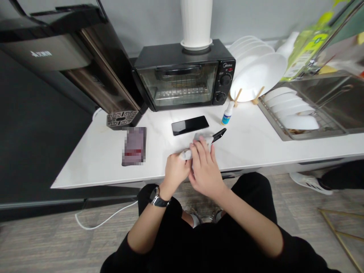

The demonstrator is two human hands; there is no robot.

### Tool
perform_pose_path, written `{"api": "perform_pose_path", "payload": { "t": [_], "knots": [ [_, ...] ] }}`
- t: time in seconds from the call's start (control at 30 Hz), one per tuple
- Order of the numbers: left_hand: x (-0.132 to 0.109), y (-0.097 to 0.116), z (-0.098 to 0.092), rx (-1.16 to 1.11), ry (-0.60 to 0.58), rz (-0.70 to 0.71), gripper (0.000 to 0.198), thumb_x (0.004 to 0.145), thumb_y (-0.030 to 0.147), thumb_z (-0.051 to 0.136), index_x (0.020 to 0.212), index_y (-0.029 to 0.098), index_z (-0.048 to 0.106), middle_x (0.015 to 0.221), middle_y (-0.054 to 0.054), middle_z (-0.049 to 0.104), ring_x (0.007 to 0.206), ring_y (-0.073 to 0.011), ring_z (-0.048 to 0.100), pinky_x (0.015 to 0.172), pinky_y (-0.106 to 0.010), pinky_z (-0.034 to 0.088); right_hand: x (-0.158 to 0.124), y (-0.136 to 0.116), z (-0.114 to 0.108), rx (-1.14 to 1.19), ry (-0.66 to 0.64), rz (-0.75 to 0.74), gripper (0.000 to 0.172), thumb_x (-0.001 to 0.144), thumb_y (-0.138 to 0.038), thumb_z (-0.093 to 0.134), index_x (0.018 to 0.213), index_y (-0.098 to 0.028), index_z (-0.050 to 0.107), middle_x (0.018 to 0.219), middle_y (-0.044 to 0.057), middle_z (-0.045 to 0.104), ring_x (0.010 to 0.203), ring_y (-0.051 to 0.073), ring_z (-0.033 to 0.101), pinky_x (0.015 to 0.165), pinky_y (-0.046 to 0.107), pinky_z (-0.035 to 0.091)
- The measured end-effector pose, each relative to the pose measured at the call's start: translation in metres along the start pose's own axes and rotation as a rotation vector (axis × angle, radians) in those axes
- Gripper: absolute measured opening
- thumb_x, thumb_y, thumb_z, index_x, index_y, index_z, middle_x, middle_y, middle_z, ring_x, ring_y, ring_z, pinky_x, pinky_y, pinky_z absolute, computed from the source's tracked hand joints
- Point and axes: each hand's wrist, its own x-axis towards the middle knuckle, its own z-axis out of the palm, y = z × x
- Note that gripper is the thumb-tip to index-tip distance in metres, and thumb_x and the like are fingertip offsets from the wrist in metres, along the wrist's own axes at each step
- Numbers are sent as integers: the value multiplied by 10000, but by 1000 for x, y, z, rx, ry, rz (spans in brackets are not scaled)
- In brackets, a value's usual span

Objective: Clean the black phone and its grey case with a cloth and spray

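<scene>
My left hand (176,167) is closed around a white, cloth-like piece (186,154) near the counter's front edge. My right hand (206,167) lies over the same white material, its fingers bent down and pressed together on it. From beyond the right fingers juts a black handle (219,135) with a small hole, pointing up and right. Whatever joins the handle is covered by the hand and a grey-white part. Just behind the hands a black smartphone (190,125) rests flat. A small white spray bottle (227,113) with a blue and yellow label stands upright to its right.
A black toaster oven (182,76) bears a white pot (196,24). Left of it stands a dark drinks machine (102,72), with a blurred-out packet (134,146) before it. White plates (258,76) stand in a rack, beside a sink (335,94). Another person's shoe (311,183) shows at right.
</scene>
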Motion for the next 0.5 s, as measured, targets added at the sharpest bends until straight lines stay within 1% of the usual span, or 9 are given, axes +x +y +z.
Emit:
{"api": "perform_pose_path", "payload": {
  "t": [0.03, 0.1, 0.17, 0.2, 0.3, 0.4, 0.47, 0.5],
  "knots": [
    [0, -1, 1, 6, -18, -1, 221, 942, 123, 560, 923, 159, 777, 846, -116, 812, 786, -259, 778, 727, -316, 535, -2, -3, 0, 6, -18, -38, 768, 946, -218, 501, 1646, -23, 251, 1682, 260, 386, 1657, 380, 170, 1323, 672, 159],
    [0, -3, 2, 11, -33, -19, 220, 906, 95, 555, 889, 155, 767, 781, -110, 795, 716, -253, 763, 669, -310, 519, -3, 0, -1, -1, -22, -98, 709, 961, -196, 498, 1640, -88, 327, 1647, 212, 465, 1632, 335, 273, 1337, 647, 126],
    [0, -4, 3, 23, -21, -27, 222, 906, 99, 547, 859, 156, 756, 756, -109, 784, 678, -247, 751, 641, -307, 508, -3, 9, -3, -34, -16, -127, 653, 989, -185, 490, 1633, -162, 379, 1616, 174, 520, 1602, 302, 352, 1340, 638, 107],
    [0, -4, 3, 34, -13, -15, 221, 912, 107, 547, 854, 158, 754, 765, -110, 787, 684, -248, 752, 648, -309, 511, -2, 15, -4, -54, -15, -133, 637, 1004, -187, 483, 1634, -180, 385, 1618, 166, 524, 1597, 296, 364, 1339, 636, 107],
    [1, -3, 1, 53, 19, 19, 219, 956, 154, 558, 879, 168, 763, 835, -113, 807, 748, -250, 769, 698, -310, 525, 3, 31, -8, -108, -20, -115, 652, 1037, -238, 471, 1664, -151, 320, 1684, 177, 443, 1627, 303, 307, 1336, 634, 123],
    [2, 0, -1, -10, 52, -6, 256, 1035, 253, 548, 973, 176, 785, 852, -104, 813, 753, -238, 771, 686, -294, 514, 7, 47, -14, -130, -14, -54, 726, 1035, -299, 477, 1691, -122, 221, 1730, 179, 360, 1645, 315, 259, 1336, 643, 114],
    [1, 1, -2, -48, 69, -10, 293, 1066, 319, 539, 1047, 180, 796, 851, -103, 813, 759, -238, 772, 685, -289, 508, 9, 59, -18, -141, 1, -2, 753, 1019, -294, 487, 1692, -120, 197, 1728, 184, 360, 1637, 326, 275, 1334, 658, 95],
    [1, 2, -2, -55, 75, -9, 307, 1073, 339, 538, 1071, 181, 801, 849, -103, 813, 761, -238, 772, 688, -287, 506, 10, 64, -21, -150, 14, 26, 742, 1009, -279, 492, 1680, -117, 221, 1710, 194, 389, 1626, 337, 299, 1331, 669, 91]
  ]
}}
